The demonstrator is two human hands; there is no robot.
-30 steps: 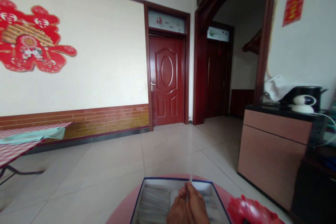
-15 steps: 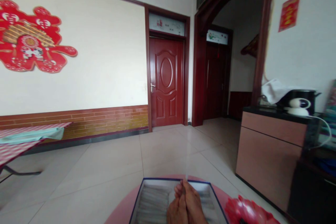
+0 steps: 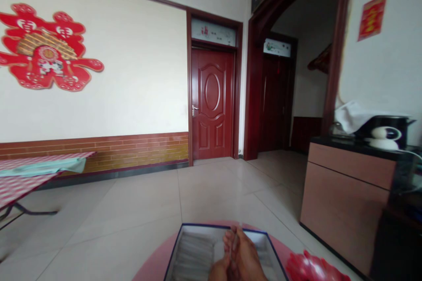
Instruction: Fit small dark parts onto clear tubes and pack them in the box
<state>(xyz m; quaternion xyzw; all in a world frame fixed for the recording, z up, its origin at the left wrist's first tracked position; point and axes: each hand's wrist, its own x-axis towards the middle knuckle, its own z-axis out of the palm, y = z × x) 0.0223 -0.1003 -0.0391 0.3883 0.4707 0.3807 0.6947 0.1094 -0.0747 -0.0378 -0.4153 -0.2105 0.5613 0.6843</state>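
Note:
A shallow white box with a blue rim (image 3: 207, 228) stands at the bottom of the view. Rows of thin greyish, see-through sticks (image 3: 194, 252) lie in its left part. Above the box, my left hand (image 3: 220, 270) and my right hand (image 3: 248, 254) are pressed together, fingers closed. Between them runs a thin, pale stick-like piece (image 3: 234, 246), mostly covered by the fingers. Its exact kind cannot be made out. My right hand partly hides the sticks on the right side of the box.
Under the box is a round pink tabletop (image 3: 153, 261). A shiny red scalloped object (image 3: 316, 268) sits to the right. A brown cabinet (image 3: 346, 197) bears a black pot and a white device. At left stands a table with a checked cloth (image 3: 29, 184).
The pale strip that stuck up beyond my fingertips is now barely visible there. My left hand has shifted slightly lower. The whole view has swung a little to the left.

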